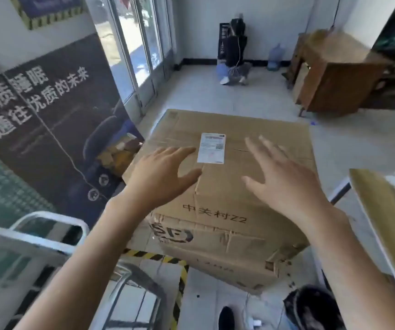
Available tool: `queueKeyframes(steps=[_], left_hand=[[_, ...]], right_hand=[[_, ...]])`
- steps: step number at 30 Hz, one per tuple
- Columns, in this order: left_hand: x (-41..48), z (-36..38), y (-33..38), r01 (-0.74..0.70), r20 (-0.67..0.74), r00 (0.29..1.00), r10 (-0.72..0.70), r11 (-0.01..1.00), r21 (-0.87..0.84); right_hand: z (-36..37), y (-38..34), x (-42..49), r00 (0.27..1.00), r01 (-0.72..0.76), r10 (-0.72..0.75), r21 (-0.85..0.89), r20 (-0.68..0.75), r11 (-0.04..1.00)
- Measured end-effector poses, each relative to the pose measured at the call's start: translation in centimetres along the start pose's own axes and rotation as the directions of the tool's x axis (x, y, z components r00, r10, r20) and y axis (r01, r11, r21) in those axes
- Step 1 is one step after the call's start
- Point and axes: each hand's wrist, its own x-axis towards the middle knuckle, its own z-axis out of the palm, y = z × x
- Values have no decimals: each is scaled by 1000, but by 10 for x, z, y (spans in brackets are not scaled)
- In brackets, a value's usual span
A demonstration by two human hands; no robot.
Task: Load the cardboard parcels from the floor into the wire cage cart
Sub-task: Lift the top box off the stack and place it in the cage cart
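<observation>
A large cardboard parcel [225, 186] stands on the tiled floor in front of me, with a white shipping label [211, 148] on its top and torn tape along its near face. My left hand [160, 173] hovers over the left part of the top, fingers spread, holding nothing. My right hand [284, 177] hovers over the right part of the top, also spread and empty. Whether either palm touches the cardboard I cannot tell. White metal bars of the cart [48, 231] show at the lower left.
A dark banner [48, 115] leans on the left wall, small boxes [120, 153] behind it. A person [235, 53] crouches at the far wall by a water jug [275, 55]. A wooden desk [334, 75] stands right. Yellow-black floor tape [179, 282] runs below; a flat packet [387, 225] lies right.
</observation>
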Motion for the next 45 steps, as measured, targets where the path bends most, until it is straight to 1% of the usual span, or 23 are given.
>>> queueKeyframes(steps=[1, 2, 4, 7, 10, 14, 19, 21, 24, 27, 30, 34, 36, 39, 41, 43, 45], left_hand=[[9, 11, -5, 23, 40, 999, -21, 999, -43], [18, 22, -12, 52, 71, 996, -50, 998, -37], [32, 46, -38, 104, 144, 983, -112, 993, 61], [48, 79, -70, 177, 146, 969, -200, 971, 159], [41, 100, -89, 290, 184, 931, -314, 946, 148], [32, 108, -97, 305, 140, 939, -315, 948, 89], [26, 99, -121, 246, 93, 965, -246, 969, 13], [24, 104, -128, 255, 77, 964, -253, 967, -15], [23, 111, -132, 305, 64, 951, -302, 951, -45], [23, 113, -133, 312, 30, 950, -310, 942, -122], [23, 111, -133, 366, 85, 930, -357, 916, -164], [19, 104, -144, 327, 180, 935, -304, 938, -113], [12, 101, -150, 325, 203, 933, -298, 939, -112], [5, 95, -145, 443, 219, 887, -407, 883, -153], [1, 86, -138, 489, 230, 864, -448, 856, -170], [-4, 74, -133, 481, 249, 866, -433, 856, -187], [-8, 65, -127, 465, 261, 875, -409, 859, -214]], right_hand=[[6, 12, 2, 999, -31, 31, 1, 25, 1000], [13, 24, 5, 996, -77, 76, 7, 36, 997], [32, 50, 7, 985, -144, 144, -4, 93, 990], [61, 81, 6, 971, -226, 225, 2, 82, 974], [86, 99, -9, 941, -327, 325, 5, 97, 945], [104, 101, -19, 923, -385, 385, 5, 21, 923], [104, 95, -21, 879, -476, 476, -17, 26, 879], [105, 92, -22, 870, -492, 492, -26, 21, 870], [104, 88, -22, 852, -522, 523, -37, 26, 852], [102, 85, -22, 831, -555, 555, -17, 33, 832], [100, 83, -26, 811, -584, 584, -3, 40, 811], [100, 82, -34, 776, -631, 629, 42, 44, 775], [100, 80, -36, 773, -635, 633, 51, 49, 771], [100, 76, -36, 777, -629, 626, 59, 67, 775], [99, 77, -36, 791, -612, 608, 55, 66, 789], [94, 79, -39, 803, -594, 589, 63, 90, 802], [91, 82, -45, 815, -578, 564, 107, 133, 809]])
